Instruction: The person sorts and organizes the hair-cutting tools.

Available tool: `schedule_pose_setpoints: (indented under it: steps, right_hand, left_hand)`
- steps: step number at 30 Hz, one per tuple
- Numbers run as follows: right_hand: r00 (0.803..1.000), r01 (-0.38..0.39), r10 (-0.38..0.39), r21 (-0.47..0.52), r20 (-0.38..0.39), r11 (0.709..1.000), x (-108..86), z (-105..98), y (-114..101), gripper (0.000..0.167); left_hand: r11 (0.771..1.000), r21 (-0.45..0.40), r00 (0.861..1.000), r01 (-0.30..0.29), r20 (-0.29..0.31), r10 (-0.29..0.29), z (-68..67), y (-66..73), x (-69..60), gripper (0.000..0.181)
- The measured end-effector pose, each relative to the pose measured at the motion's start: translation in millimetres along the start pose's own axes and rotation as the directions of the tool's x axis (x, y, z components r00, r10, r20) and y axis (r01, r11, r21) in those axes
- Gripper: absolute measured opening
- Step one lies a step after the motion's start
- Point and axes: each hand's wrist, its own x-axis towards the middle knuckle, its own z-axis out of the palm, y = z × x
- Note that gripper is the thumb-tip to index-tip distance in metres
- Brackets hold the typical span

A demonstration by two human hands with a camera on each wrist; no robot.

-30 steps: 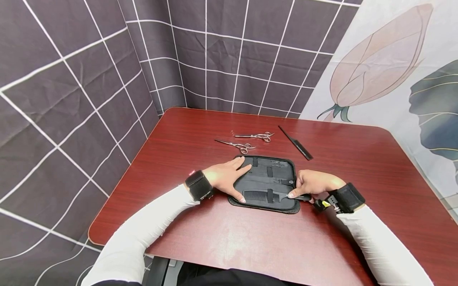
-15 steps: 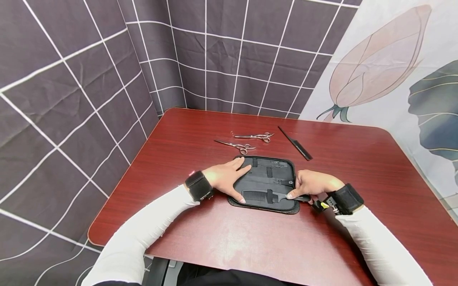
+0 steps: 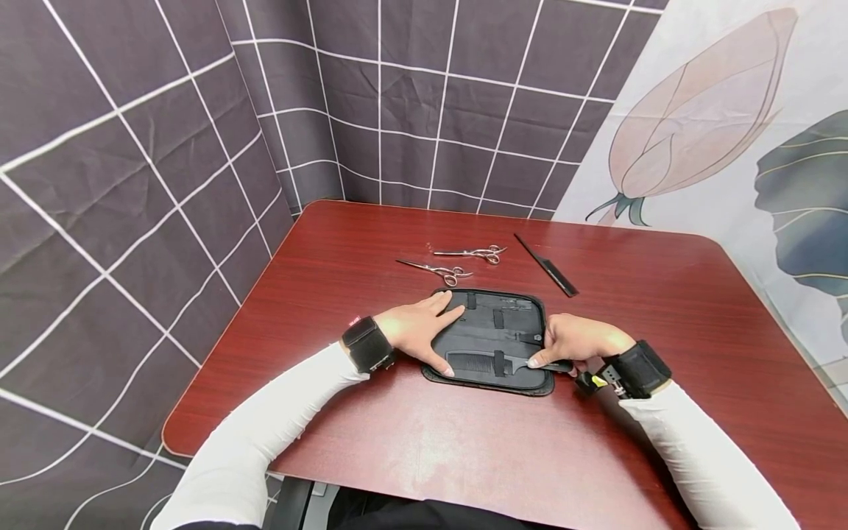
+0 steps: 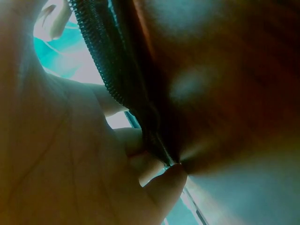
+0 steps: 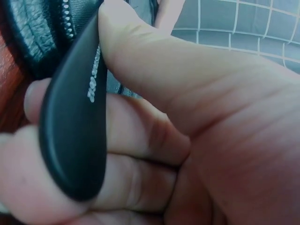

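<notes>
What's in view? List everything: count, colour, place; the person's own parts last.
case: 1, black, open on the table
handled comb: 1, black, under case strap
scissors: 2 pairs, silver, beyond the case
tail comb: 1, black, beyond the case
table: 1, dark red, beneath the case
grid cloth: count unclear, grey, behind and left
printed hanging: 1, mostly white, back right
unclear object: 1, grey, bottom edge
wristbands: 2, black, both wrists
sleeves: 2, white, arms
left hand: 1, bare, spread on case
right hand: 1, bare, gripping handled comb
</notes>
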Motion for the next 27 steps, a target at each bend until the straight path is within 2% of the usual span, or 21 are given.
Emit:
schedule_pose_setpoints:
  steps: [9, 27]
  right_hand:
    - [0.998, -0.047, 0.046, -0.01, -0.039, 0.999, 1.8, 4.1, -4.4, 0.052]
    - [0.998, -0.044, 0.044, 0.008, -0.043, 0.999, 2.5, 4.6, -5.2, 0.055]
  left_hand:
    - [1.0, 0.0, 1.0, 0.004, 0.006, -0.004, -0.5, 0.0, 0.3, 0.122]
    - [1.0, -0.005, 1.0, 0.001, 0.001, -0.001, -0.5, 0.0, -0.1, 0.122]
